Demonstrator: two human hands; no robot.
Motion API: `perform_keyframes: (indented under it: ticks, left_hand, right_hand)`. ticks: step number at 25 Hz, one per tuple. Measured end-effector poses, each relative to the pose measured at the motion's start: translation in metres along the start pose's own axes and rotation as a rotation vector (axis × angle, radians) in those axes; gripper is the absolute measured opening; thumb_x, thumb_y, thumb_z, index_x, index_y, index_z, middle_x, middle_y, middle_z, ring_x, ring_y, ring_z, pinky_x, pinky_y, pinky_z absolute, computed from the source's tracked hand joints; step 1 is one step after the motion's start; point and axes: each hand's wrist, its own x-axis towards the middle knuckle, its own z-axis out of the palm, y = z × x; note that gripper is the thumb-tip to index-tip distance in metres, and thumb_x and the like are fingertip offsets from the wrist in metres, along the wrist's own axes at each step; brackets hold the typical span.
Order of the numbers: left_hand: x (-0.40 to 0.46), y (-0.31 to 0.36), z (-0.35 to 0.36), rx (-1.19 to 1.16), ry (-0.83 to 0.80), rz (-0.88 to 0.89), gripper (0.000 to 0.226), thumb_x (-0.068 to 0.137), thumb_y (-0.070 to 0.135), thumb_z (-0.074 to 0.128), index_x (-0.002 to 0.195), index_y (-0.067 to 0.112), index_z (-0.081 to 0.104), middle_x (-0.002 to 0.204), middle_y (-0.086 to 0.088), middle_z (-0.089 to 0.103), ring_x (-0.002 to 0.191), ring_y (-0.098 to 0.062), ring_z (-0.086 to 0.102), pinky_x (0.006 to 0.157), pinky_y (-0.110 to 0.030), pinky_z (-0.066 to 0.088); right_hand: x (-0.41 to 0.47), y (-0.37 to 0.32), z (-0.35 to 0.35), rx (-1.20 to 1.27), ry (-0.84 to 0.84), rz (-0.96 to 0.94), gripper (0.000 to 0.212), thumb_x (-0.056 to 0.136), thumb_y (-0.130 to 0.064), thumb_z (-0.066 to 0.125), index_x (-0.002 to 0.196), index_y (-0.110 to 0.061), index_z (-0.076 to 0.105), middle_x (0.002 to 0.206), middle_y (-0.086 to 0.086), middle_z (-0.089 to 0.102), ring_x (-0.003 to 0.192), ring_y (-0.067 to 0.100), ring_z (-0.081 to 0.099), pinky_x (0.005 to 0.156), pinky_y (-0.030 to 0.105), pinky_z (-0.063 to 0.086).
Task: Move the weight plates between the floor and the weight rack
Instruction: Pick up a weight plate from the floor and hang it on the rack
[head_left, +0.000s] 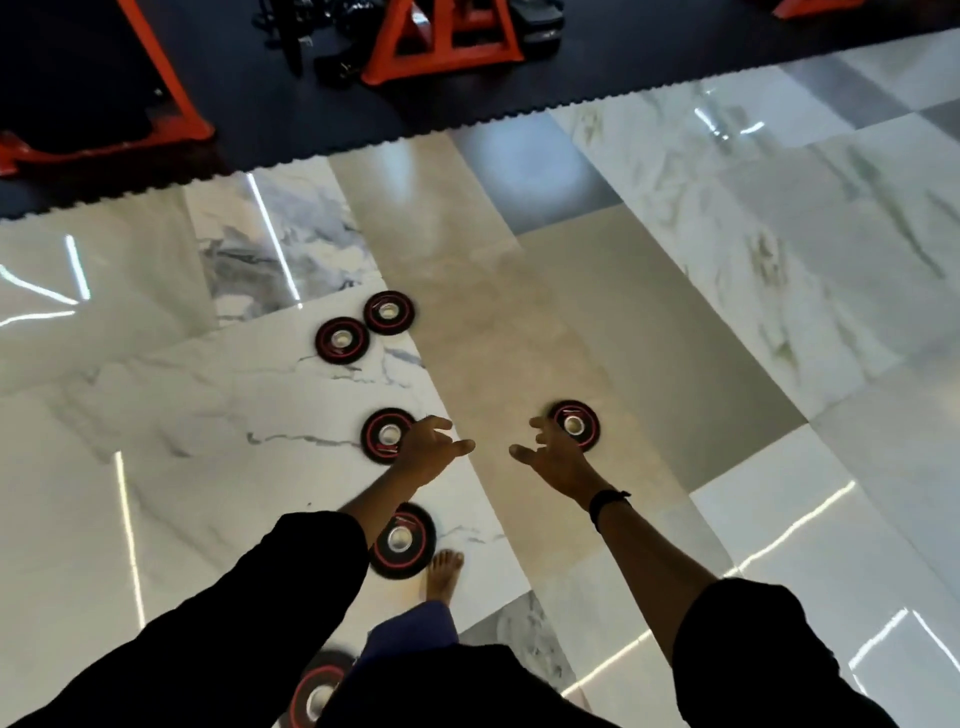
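Below, weight plates (388, 435) flat on floor (675, 260), holes up, both hands (431, 452) empty

A home gym: weight plates (342, 340) on marble floor (727, 260), orange rack (441, 47) (on black matting (291, 119)).

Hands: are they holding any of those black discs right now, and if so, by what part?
Nothing is held. Both the left hand and right hand are open and empty above the weight plates lying flat on the floor.

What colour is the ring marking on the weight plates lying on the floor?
Red, on black weight plates with a silver centre hole; the head view shows it clearly.
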Motion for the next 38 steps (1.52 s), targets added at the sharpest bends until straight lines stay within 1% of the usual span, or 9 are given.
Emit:
perform_keyframes:
  ticks: [3, 7, 12, 21, 25, 28, 29, 33, 38]
  left_hand:
    - [0.035, 0.050, 0.031, 0.075, -0.093, 0.021, 0.055, 0.080, 0.027, 0.080, 0.125, 0.006, 0.057, 0.109, -0.012, 0.067, 0.097, -0.026, 0.064, 0.081, -0.030, 0.051]
    - [0.081, 0.107, 0.081, 0.172, -0.165, 0.046, 0.051, 0.082, 0.028, 0.078, 0.124, 0.006, 0.058, 0.111, -0.012, 0.068, 0.104, -0.027, 0.064, 0.084, -0.029, 0.047]
    - [0.152, 0.152, 0.157, 0.270, -0.209, 0.018, 0.050, 0.083, 0.027, 0.076, 0.125, 0.005, 0.058, 0.112, -0.015, 0.069, 0.105, -0.030, 0.065, 0.086, -0.032, 0.049]
    - [0.289, 0.178, 0.295, 0.472, -0.231, -0.155, 0.050, 0.084, 0.027, 0.075, 0.127, 0.006, 0.058, 0.118, -0.015, 0.066, 0.111, -0.029, 0.062, 0.093, -0.034, 0.050]
    - [0.377, 0.132, 0.352, 0.603, -0.237, -0.182, 0.050, 0.078, 0.032, 0.077, 0.120, 0.010, 0.061, 0.113, -0.012, 0.069, 0.113, -0.032, 0.061, 0.102, -0.042, 0.046]
    - [0.456, 0.067, 0.396, 0.688, -0.281, -0.195, 0.054, 0.082, 0.024, 0.077, 0.127, 0.005, 0.056, 0.124, -0.016, 0.064, 0.116, -0.030, 0.059, 0.091, -0.024, 0.043]
    - [0.481, 0.043, 0.409, 0.716, -0.296, -0.210, 0.057, 0.082, 0.023, 0.077, 0.131, 0.004, 0.053, 0.128, -0.016, 0.062, 0.119, -0.029, 0.058, 0.088, -0.024, 0.041]
    - [0.570, -0.034, 0.441, 0.712, -0.288, -0.258, 0.069, 0.082, 0.024, 0.077, 0.139, 0.004, 0.044, 0.138, -0.015, 0.055, 0.125, -0.030, 0.054, 0.093, -0.030, 0.043]
    - [0.647, -0.104, 0.465, 0.603, -0.208, -0.349, 0.065, 0.074, 0.015, 0.082, 0.130, 0.003, 0.051, 0.128, -0.011, 0.061, 0.112, -0.024, 0.060, 0.086, -0.027, 0.047]
  right_hand:
    - [0.020, 0.002, -0.057, 0.044, 0.119, 0.043, 0.067, 0.090, -0.027, 0.071, 0.146, -0.007, 0.039, 0.146, 0.013, 0.047, 0.134, 0.028, 0.047, 0.104, 0.032, 0.039]
    - [0.040, 0.028, -0.122, 0.125, 0.247, 0.128, 0.056, 0.090, -0.020, 0.070, 0.139, -0.006, 0.047, 0.140, 0.015, 0.053, 0.130, 0.030, 0.050, 0.102, 0.033, 0.040]
    - [0.093, 0.080, -0.188, 0.235, 0.244, 0.226, 0.059, 0.092, -0.028, 0.067, 0.142, -0.009, 0.042, 0.142, 0.020, 0.048, 0.130, 0.032, 0.048, 0.105, 0.039, 0.043]
    - [0.250, 0.193, -0.288, 0.393, 0.155, 0.394, 0.054, 0.094, -0.033, 0.064, 0.139, -0.008, 0.048, 0.135, 0.019, 0.058, 0.125, 0.028, 0.055, 0.091, 0.028, 0.043]
    - [0.335, 0.268, -0.269, 0.421, 0.138, 0.473, 0.053, 0.092, -0.034, 0.066, 0.136, -0.009, 0.050, 0.129, 0.022, 0.061, 0.115, 0.028, 0.060, 0.091, 0.031, 0.048]
    - [0.418, 0.339, -0.222, 0.421, 0.143, 0.540, 0.053, 0.091, -0.032, 0.067, 0.134, -0.006, 0.050, 0.129, 0.022, 0.060, 0.122, 0.035, 0.056, 0.101, 0.042, 0.048]
    - [0.445, 0.363, -0.202, 0.421, 0.135, 0.565, 0.054, 0.091, -0.032, 0.067, 0.135, -0.005, 0.050, 0.131, 0.023, 0.058, 0.125, 0.036, 0.053, 0.104, 0.045, 0.045]
    - [0.540, 0.432, -0.140, 0.440, 0.142, 0.626, 0.065, 0.091, -0.033, 0.068, 0.143, -0.004, 0.042, 0.142, 0.023, 0.050, 0.133, 0.035, 0.046, 0.107, 0.038, 0.040]
    - [0.612, 0.488, -0.073, 0.566, 0.227, 0.673, 0.070, 0.088, -0.036, 0.069, 0.141, -0.003, 0.039, 0.139, 0.023, 0.050, 0.129, 0.038, 0.050, 0.102, 0.039, 0.044]
